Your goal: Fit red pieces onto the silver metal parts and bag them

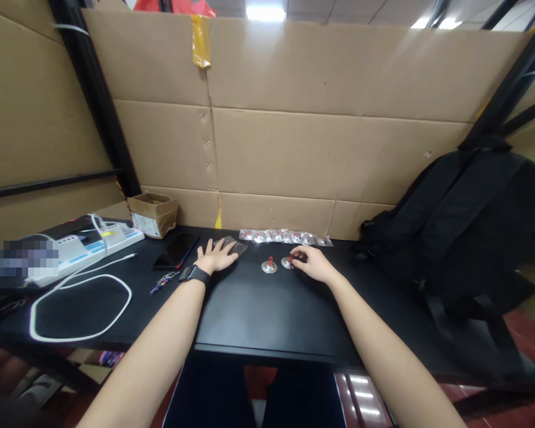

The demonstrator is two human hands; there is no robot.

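My left hand [214, 257] lies with its fingers spread over a clear plastic bag [234, 248] on the black table. My right hand [312, 261] is closed at a small silver finger cymbal with a red loop [286, 262], its thumb and fingertips pinched at the loop. A matching cymbal [270, 267] rests on the table between the two hands, red loop upward. Behind them, a row of similar cymbals in clear wrappers [279, 236] lies along the cardboard wall.
At left are a black phone [175, 251], keys [163, 284], a small cardboard box [154, 213], a white power strip [116, 236] and a looped white cable [127, 297]. A black backpack [468, 220] stands at right. Cardboard panels [285, 148] close off the back.
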